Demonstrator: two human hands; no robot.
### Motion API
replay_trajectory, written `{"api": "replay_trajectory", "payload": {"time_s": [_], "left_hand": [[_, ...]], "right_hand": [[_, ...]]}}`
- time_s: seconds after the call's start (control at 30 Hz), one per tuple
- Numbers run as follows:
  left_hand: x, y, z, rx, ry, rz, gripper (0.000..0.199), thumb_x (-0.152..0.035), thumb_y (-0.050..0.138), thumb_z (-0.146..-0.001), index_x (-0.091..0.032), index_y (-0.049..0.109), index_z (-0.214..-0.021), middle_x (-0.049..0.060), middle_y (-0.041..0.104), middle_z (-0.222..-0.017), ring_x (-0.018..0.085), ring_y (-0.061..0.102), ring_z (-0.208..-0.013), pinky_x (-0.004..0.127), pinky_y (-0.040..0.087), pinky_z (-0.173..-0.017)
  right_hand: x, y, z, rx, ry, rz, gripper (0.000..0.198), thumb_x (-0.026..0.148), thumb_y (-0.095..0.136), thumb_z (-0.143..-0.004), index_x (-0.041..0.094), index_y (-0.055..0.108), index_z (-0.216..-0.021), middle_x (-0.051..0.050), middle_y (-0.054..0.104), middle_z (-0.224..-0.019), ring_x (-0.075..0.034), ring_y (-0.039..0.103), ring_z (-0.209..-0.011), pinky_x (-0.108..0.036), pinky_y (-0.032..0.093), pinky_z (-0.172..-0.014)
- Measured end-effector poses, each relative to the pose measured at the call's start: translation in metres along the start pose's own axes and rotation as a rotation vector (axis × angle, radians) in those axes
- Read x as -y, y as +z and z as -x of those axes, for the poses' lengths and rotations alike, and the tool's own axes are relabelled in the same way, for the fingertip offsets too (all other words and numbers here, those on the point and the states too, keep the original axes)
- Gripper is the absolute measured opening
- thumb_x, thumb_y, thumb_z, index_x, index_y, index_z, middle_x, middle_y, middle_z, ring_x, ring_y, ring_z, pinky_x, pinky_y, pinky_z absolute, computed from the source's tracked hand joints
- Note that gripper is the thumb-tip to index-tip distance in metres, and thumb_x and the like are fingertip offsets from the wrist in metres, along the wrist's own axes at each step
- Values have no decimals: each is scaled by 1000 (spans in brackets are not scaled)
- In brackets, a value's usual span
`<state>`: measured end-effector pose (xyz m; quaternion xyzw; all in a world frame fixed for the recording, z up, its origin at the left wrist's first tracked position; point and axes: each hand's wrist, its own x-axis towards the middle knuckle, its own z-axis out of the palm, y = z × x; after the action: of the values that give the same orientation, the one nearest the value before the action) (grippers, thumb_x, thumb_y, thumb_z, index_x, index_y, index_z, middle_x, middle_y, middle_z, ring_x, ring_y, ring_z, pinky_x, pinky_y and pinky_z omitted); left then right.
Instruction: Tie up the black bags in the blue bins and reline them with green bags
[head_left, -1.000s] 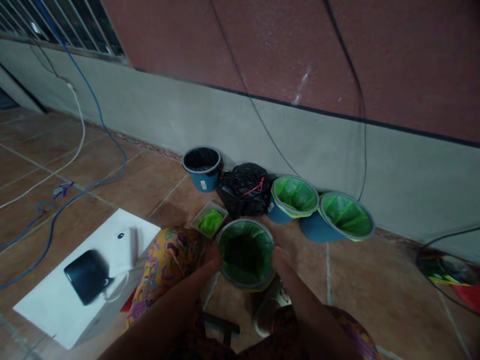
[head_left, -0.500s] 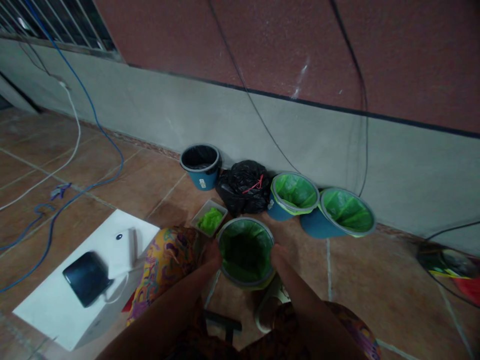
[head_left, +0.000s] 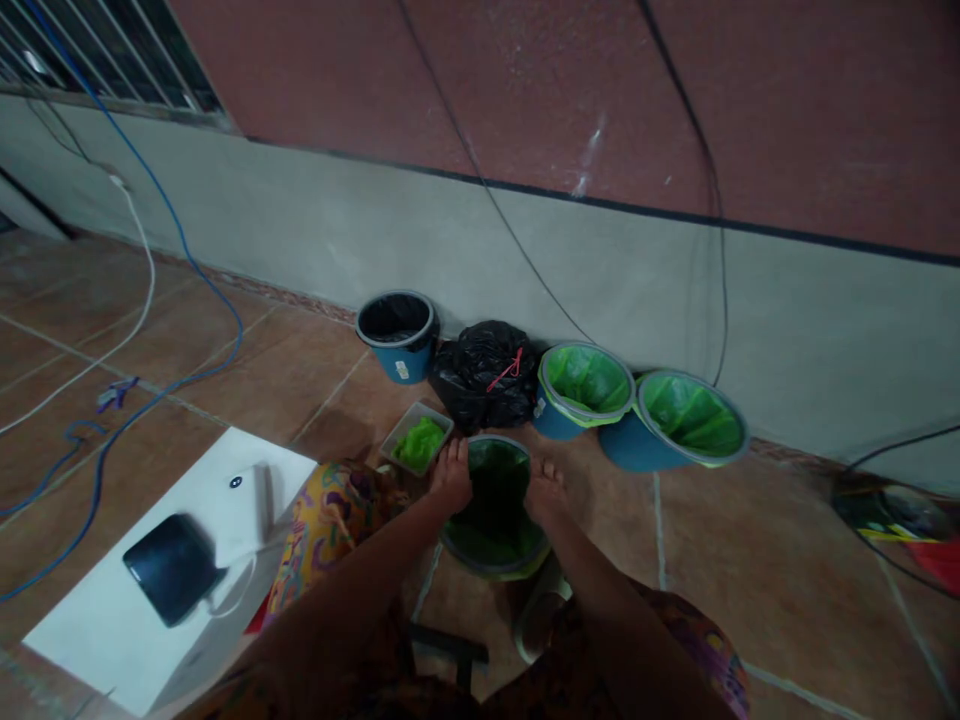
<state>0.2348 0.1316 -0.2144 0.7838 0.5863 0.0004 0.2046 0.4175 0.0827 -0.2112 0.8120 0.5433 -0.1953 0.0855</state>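
A blue waste bin (head_left: 495,570) lined with a green bag stands between my knees, its grey ring around the rim. My left hand (head_left: 451,480) lies against the rim's left side, fingers stretched forward. On the right side of the rim rests my right hand (head_left: 546,490), its fingers also extended and flat. Inside, the bin is dark and its bottom cannot be made out. Left of it, a small white tray (head_left: 388,447) holds bright green folded bags (head_left: 420,443).
Along the wall stand a black-lined bin (head_left: 401,362), a tied black garbage bag (head_left: 484,375) and two green-lined bins (head_left: 566,415) (head_left: 645,450). A white board (head_left: 82,620) at left carries a dark device and a white one. Blue cable (head_left: 157,390) crosses the tiles.
Both hands have moved forward along the rim, and their fingers now show stretched out on its sides. The bin stays in place between the knees.
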Motion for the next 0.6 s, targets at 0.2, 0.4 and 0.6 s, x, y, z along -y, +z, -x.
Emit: {"api": "replay_trajectory", "payload": {"time_s": [0.2,0.4,0.6], "left_hand": [[-6,7,-22,91,57,-123,84,-7,48,-78,-9,29,-160,21,34,-163,37,32,-151,56,39,-115],[-4,11,-26,103,46,-124,83,-7,48,-79,-8,29,-160,22,34,-163,38,36,-147,56,41,-113],[-8,2,-20,120,20,-120,83,-13,55,-79,-7,32,-159,22,31,-164,38,30,-151,57,37,-116]], "right_hand": [[9,4,-5,30,41,-8,69,6,33,-93,20,32,-160,-17,40,-159,-30,47,-137,-39,44,-102],[8,5,-7,35,42,-20,71,8,38,-91,19,29,-161,-16,44,-155,-28,49,-134,-36,44,-102],[14,-9,3,55,62,-7,69,10,38,-94,22,29,-161,-18,39,-159,-29,45,-138,-40,45,-103]]}}
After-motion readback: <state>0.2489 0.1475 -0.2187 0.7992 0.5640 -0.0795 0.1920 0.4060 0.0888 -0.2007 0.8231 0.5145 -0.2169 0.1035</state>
